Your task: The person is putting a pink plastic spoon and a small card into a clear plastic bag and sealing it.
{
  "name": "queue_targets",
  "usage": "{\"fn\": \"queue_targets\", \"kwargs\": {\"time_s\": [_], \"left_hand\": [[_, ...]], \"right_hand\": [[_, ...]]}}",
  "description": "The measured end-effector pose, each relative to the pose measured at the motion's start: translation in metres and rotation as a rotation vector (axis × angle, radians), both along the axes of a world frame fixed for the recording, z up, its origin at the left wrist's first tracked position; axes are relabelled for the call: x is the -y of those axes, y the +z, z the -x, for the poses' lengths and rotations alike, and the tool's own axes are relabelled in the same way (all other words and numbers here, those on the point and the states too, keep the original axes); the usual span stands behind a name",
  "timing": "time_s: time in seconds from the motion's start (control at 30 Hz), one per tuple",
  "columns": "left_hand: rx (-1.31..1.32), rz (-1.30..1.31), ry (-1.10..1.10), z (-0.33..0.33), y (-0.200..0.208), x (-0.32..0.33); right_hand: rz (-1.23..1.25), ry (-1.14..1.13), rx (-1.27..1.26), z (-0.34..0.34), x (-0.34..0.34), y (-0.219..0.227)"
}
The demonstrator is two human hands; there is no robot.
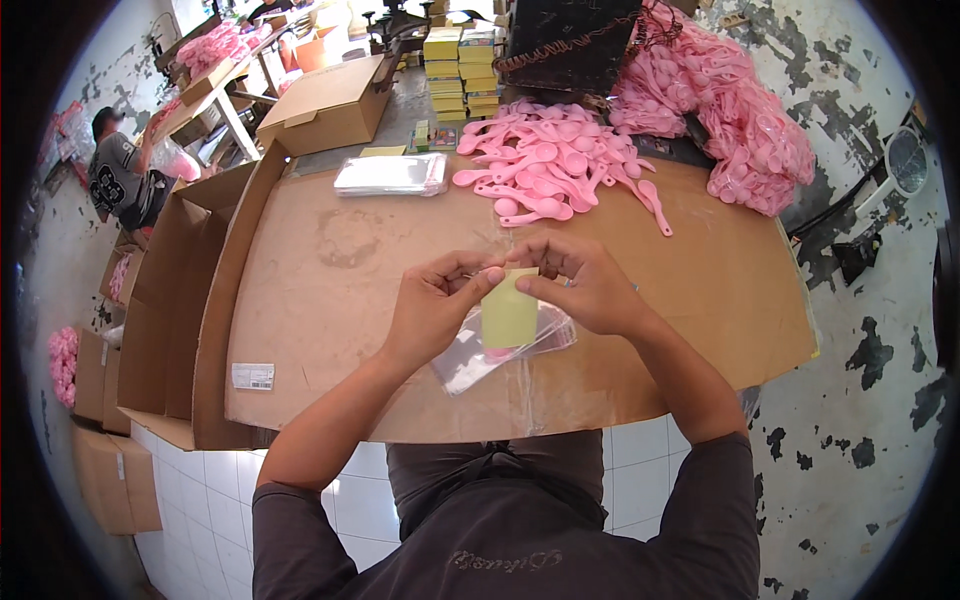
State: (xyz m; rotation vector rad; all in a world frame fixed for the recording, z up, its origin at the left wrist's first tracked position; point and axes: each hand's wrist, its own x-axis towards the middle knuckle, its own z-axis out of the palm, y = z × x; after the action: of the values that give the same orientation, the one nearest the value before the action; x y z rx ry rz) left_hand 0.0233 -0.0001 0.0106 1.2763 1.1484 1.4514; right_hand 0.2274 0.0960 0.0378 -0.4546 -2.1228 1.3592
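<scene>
Both hands meet over the near middle of the table around a small clear plastic bag. Inside it show a pale yellow-green card [510, 312] and, below the card's lower edge, a bit of pink [497, 352], probably part of a spoon. My left hand [440, 295] is closed, thumb and forefinger pinching the bag's upper left edge. My right hand [580, 280] is closed too, its thumb pressing the top right of the card and bag. Beneath them several flat clear bags [465, 362] lie on the cardboard. Beyond my hands lies a heap of pink spoons [555, 160].
A stack of clear bags [388, 174] lies at the far left of the cardboard-covered table [310, 300]. Behind stand stacked cards [445, 75] and a closed carton [325, 95]. Bagged pink spoons [740, 130] fill the far right. Open cartons [185, 290] flank the left; another person [125, 170] sits beyond.
</scene>
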Motion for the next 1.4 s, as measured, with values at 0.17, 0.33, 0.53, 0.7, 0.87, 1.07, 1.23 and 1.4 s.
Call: {"fn": "queue_targets", "kwargs": {"time_s": [0.17,0.33,0.53,0.7,0.87,1.07,1.23,1.4], "left_hand": [[0.126,0.054,-0.019,-0.001,0.005,0.004],[0.074,0.036,-0.015,0.004,-0.008,0.002],[0.108,-0.003,-0.049,0.007,-0.015,-0.001],[0.002,0.019,-0.125,0.015,-0.012,0.000],[0.132,0.111,-0.112,0.016,-0.012,0.000],[0.081,0.107,-0.092,0.009,-0.012,-0.005],[0.069,0.065,-0.054,0.010,-0.007,-0.002],[0.203,-0.088,0.045,-0.005,0.014,0.006]], "right_hand": [[0.224,0.032,-0.023,0.001,-0.006,-0.005],[0.344,-0.082,-0.074,-0.004,-0.010,-0.024],[0.212,-0.018,-0.151,-0.006,-0.014,-0.029],[0.203,0.013,-0.122,-0.018,-0.018,-0.024],[0.189,-0.035,-0.046,-0.016,-0.014,-0.021],[0.137,-0.007,-0.132,-0.014,-0.019,-0.037],[0.204,0.051,0.014,-0.014,-0.009,-0.022],[0.295,0.093,-0.087,-0.012,-0.005,-0.022]]}}
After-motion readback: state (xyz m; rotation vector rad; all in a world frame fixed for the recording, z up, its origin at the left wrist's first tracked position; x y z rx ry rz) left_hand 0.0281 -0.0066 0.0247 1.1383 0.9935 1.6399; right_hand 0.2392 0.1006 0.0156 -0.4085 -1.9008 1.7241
